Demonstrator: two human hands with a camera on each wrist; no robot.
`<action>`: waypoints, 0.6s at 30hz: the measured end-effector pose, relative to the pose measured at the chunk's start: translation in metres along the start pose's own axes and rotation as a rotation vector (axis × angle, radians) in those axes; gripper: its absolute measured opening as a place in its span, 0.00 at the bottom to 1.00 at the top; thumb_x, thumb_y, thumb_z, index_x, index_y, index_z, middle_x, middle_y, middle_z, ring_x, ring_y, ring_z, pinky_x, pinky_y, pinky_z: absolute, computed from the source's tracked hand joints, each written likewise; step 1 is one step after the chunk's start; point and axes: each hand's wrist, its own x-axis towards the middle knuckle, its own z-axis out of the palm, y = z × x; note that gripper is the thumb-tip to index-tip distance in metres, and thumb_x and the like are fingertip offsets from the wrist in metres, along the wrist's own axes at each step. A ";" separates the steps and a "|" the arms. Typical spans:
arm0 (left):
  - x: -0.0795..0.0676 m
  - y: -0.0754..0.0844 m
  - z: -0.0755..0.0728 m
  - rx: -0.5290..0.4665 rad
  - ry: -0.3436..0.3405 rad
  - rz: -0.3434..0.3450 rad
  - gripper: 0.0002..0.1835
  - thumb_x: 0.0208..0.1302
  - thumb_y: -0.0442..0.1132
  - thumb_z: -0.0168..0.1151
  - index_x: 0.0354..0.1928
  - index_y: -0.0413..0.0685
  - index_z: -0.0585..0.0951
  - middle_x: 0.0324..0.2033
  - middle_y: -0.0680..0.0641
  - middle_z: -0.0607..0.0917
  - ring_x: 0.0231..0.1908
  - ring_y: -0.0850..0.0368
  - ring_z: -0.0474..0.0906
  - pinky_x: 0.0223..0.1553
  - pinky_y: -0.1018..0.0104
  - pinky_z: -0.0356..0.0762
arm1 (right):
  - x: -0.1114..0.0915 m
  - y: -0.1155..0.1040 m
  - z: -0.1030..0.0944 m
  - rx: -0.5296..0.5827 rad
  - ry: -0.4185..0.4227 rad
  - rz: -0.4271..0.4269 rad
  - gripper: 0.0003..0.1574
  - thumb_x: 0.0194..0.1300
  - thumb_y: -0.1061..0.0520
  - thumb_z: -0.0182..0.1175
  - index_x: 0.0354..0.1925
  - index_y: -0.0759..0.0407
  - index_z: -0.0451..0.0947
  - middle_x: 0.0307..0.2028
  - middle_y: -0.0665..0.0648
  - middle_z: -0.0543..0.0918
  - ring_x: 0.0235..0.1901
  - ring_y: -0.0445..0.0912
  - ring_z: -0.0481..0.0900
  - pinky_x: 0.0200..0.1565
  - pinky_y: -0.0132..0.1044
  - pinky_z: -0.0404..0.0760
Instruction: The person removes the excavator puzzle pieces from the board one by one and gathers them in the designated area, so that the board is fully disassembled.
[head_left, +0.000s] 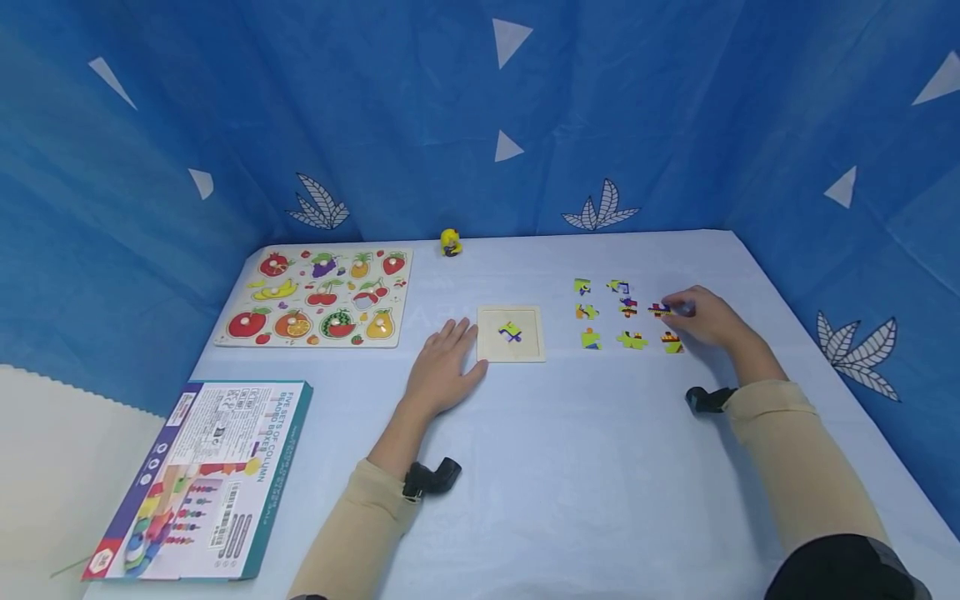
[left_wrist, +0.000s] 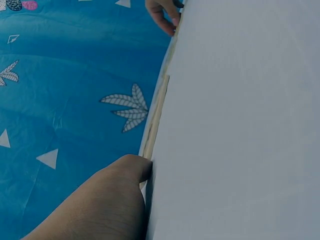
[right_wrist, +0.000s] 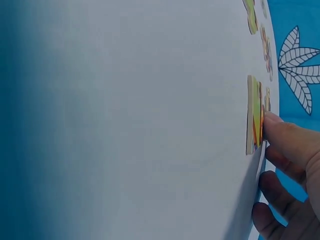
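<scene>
My left hand lies with straight fingers on the white table at the left edge of a square wooden puzzle tray, thumb at its lower corner. One yellow-and-purple puzzle piece lies inside the tray. Over on the right, my right hand pinches a dark purple-and-red puzzle piece between thumb and fingers, at the table surface. A yellow-and-red puzzle piece lies just below that hand; the right wrist view shows this nearer piece beside the thumb. Other puzzle pieces lie in loose rows leftward.
A fruit picture board lies at the back left. In front of it is a flat printed box. A small yellow toy figure stands at the back edge, before a blue curtain.
</scene>
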 end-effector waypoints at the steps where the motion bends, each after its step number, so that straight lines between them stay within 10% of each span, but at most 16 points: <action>1: 0.000 0.000 0.000 0.000 0.001 0.000 0.37 0.70 0.62 0.48 0.77 0.57 0.60 0.78 0.53 0.54 0.79 0.54 0.43 0.79 0.53 0.43 | 0.000 0.000 0.000 0.000 0.005 -0.003 0.33 0.72 0.48 0.59 0.68 0.62 0.67 0.64 0.71 0.66 0.61 0.67 0.65 0.64 0.67 0.67; 18: 0.000 -0.001 0.001 0.003 0.011 0.008 0.38 0.69 0.62 0.48 0.76 0.56 0.60 0.78 0.52 0.55 0.79 0.54 0.44 0.79 0.52 0.44 | -0.006 -0.082 0.014 0.030 0.106 -0.182 0.28 0.71 0.54 0.59 0.67 0.55 0.71 0.59 0.62 0.74 0.53 0.58 0.70 0.54 0.55 0.77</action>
